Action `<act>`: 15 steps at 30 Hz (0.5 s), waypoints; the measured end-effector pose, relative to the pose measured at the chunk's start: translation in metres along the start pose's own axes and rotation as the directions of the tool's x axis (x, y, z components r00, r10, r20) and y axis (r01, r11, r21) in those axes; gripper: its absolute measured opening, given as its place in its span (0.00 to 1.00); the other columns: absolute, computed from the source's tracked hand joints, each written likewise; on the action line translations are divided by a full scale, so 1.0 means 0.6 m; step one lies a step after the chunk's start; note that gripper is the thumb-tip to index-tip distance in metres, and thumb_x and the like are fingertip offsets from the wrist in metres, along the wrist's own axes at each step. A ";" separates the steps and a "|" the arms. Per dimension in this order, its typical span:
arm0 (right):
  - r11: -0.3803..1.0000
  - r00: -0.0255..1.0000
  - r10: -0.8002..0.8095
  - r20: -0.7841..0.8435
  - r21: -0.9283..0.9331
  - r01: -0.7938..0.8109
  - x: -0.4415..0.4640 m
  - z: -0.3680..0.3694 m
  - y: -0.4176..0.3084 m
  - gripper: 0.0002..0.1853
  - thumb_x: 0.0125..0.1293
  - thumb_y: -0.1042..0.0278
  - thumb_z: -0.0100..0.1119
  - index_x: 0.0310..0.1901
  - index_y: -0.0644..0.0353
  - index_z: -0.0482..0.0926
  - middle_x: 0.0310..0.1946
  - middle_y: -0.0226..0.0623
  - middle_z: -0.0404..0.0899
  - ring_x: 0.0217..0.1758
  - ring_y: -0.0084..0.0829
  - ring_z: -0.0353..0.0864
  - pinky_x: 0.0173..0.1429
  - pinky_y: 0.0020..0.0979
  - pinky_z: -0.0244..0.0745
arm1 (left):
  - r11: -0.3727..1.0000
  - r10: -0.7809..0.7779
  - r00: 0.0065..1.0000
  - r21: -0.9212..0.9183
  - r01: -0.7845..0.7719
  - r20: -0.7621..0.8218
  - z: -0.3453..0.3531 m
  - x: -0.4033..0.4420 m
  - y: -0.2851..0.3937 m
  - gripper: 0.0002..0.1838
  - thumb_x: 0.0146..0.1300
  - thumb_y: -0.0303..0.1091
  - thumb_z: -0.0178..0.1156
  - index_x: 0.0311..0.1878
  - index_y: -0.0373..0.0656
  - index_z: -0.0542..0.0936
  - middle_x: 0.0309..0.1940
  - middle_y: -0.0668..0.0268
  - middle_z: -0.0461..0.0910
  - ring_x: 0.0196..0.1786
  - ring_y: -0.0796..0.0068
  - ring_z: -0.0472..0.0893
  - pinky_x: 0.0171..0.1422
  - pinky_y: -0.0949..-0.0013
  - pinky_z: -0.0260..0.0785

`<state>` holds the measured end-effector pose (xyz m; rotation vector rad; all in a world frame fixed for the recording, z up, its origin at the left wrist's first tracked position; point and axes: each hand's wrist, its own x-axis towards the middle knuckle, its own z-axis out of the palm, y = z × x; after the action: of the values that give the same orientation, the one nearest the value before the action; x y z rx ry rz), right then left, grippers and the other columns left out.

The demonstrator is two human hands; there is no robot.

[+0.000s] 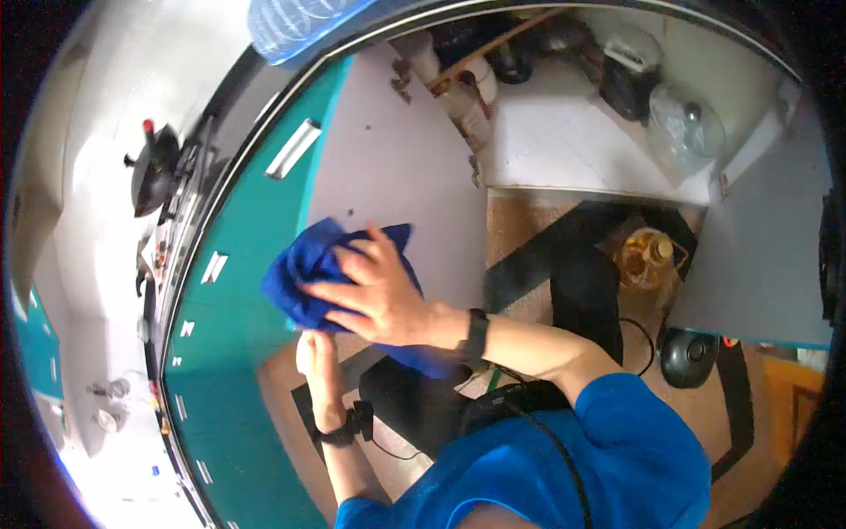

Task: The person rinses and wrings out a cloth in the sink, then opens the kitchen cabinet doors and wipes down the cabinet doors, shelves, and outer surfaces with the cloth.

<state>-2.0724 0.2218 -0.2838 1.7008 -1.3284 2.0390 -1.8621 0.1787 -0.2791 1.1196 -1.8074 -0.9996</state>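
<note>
A bunched blue cloth (304, 273) lies against the inner face of an open cabinet door (397, 176), near its lower free edge. My right hand (379, 286) grips the cloth, its fingers spread over the folds. Just below the cloth, my left hand (319, 361) is at the door's bottom corner, fingers closed round the edge; the cloth partly hides that corner.
The open cabinet (564, 141) holds bottles and clear containers. A second door (767, 238) stands open at right. An oil jug (648, 258) and a round black object (689, 357) are on the floor. Teal drawer fronts (211, 353) run along the left, below a counter with a black pan (157, 172).
</note>
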 end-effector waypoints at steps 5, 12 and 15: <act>0.993 0.988 -0.113 -0.104 -0.033 0.110 -0.007 0.092 0.126 0.27 0.52 0.60 0.71 0.58 0.34 0.83 0.77 0.38 0.62 0.62 0.45 0.68 0.76 0.67 0.50 | 0.982 0.046 0.994 0.189 -0.026 -0.101 -0.004 0.008 -0.004 0.12 0.75 0.41 0.59 0.46 0.40 0.77 0.43 0.68 0.74 0.45 0.78 0.69 0.52 0.70 0.64; 0.965 0.941 0.189 -0.281 -0.125 -0.231 0.001 0.110 0.364 0.27 0.57 0.64 0.71 0.60 0.48 0.79 0.60 0.46 0.69 0.62 0.56 0.66 0.75 0.68 0.51 | 0.964 0.039 0.912 0.257 0.074 -0.408 -0.020 0.065 -0.061 0.16 0.77 0.45 0.56 0.49 0.39 0.77 0.44 0.66 0.78 0.46 0.76 0.73 0.56 0.68 0.67; 0.875 0.786 0.401 -0.470 -0.058 -0.481 -0.004 0.094 0.498 0.22 0.66 0.70 0.62 0.62 0.60 0.76 0.56 0.53 0.69 0.65 0.59 0.64 0.77 0.57 0.54 | 0.916 0.026 0.803 0.335 0.220 -0.596 -0.063 0.058 -0.120 0.18 0.77 0.47 0.52 0.49 0.40 0.79 0.44 0.65 0.80 0.46 0.71 0.77 0.55 0.62 0.68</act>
<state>-2.2189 0.0073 -0.4414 0.8080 -1.7835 2.2688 -1.8161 0.1164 -0.3214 1.5762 -1.4558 -0.2643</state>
